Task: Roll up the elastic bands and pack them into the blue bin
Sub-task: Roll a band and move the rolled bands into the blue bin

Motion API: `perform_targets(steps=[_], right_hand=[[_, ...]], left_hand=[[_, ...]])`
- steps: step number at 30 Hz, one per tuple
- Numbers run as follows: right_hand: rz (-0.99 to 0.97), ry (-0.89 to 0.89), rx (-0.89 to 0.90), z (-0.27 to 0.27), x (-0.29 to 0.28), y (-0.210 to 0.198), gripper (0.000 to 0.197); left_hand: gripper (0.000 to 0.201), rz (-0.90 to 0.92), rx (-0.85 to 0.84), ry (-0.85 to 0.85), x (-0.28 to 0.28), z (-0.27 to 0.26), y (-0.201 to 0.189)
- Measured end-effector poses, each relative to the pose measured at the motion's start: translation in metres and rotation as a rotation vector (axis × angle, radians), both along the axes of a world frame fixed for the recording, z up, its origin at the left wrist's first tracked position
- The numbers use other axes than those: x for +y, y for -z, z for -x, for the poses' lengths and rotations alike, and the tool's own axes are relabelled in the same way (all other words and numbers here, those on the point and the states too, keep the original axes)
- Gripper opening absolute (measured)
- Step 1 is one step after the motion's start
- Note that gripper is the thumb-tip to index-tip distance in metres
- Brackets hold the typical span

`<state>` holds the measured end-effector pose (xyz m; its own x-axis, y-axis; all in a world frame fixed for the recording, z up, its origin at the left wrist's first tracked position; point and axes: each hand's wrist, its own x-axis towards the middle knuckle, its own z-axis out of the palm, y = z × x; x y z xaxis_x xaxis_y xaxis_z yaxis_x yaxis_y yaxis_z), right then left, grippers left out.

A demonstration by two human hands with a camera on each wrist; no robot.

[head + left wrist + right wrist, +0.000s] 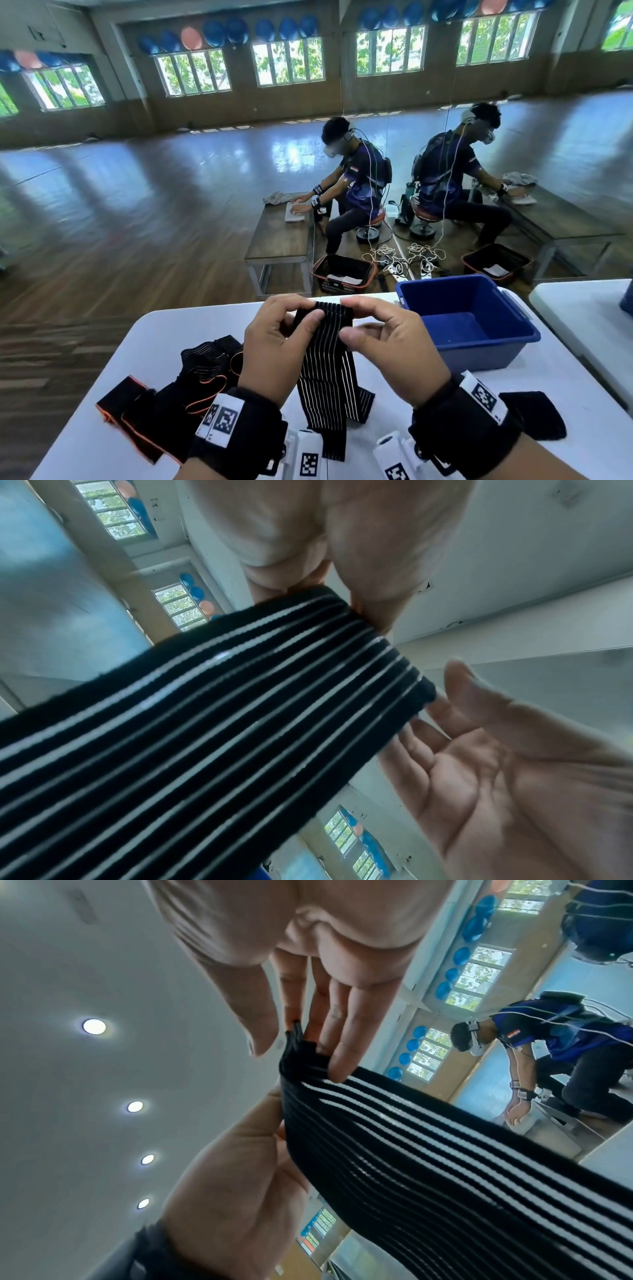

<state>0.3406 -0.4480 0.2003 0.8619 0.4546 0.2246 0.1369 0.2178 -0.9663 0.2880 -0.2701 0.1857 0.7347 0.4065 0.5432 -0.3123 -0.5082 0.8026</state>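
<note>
A black elastic band with white stripes point(325, 370) hangs from both hands above the white table, its lower end lying folded on the tabletop. My left hand point(303, 313) pinches the left corner of its top end; in the left wrist view the band point(240, 723) runs out from under those fingers point(369, 607). My right hand point(349, 320) holds the right corner between thumb and fingers, and its fingers point(339, 1053) lie on the band point(445, 1164). The blue bin point(486, 353) stands at the right, close to my right hand, with nothing visible inside.
A heap of black bands with orange edging point(178, 387) lies on the table point(565, 394) at the left. A black piece point(534, 414) lies by my right wrist. Beyond the table's far edge are a black basket point(342, 274) and a seated person point(359, 185).
</note>
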Motion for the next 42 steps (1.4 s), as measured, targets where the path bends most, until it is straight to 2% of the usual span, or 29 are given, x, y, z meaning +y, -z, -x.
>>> perform_targets(steps=[2,5,13,18,22,27,30,33,36,39,42], right_hand=[[0.024,-0.030,0.040,0.002,0.002,0.002,0.057],[0.071,-0.013,-0.003,0.004,0.005,0.005,0.064],[0.331,0.051,-0.334,0.006,0.001,0.006,0.082],[0.340,0.116,-0.396,0.007,-0.001,0.007,0.069],[0.349,0.141,-0.423,0.005,-0.004,0.009,0.063],[0.393,0.097,-0.492,0.004,-0.006,0.013,0.059],[0.371,0.076,-0.465,0.004,-0.009,0.013,0.053],[0.247,0.097,-0.352,0.000,-0.012,0.015,0.053],[0.143,0.149,-0.273,-0.003,-0.019,0.014,0.049],[0.064,0.166,-0.220,-0.007,-0.027,0.011,0.043],[0.042,0.190,-0.192,-0.013,-0.035,0.011,0.038]], left_hand=[[0.012,-0.009,0.005,-0.021,-0.001,-0.002,0.002],[0.010,0.019,0.026,-0.049,-0.005,-0.003,0.002],[0.012,-0.050,0.041,-0.134,-0.013,-0.006,0.003],[0.010,-0.045,0.042,-0.126,-0.017,-0.008,0.000],[0.004,-0.058,0.044,-0.022,-0.023,-0.005,-0.004],[0.011,-0.035,0.094,0.104,-0.028,-0.003,-0.005],[0.012,-0.046,0.115,0.124,-0.031,0.000,-0.008],[0.017,-0.011,0.127,0.125,-0.037,0.002,-0.013],[0.026,0.105,0.125,0.103,-0.046,0.007,-0.016],[0.029,0.203,0.090,0.018,-0.052,0.012,-0.016],[0.024,0.222,0.077,-0.072,-0.058,0.015,-0.021]])
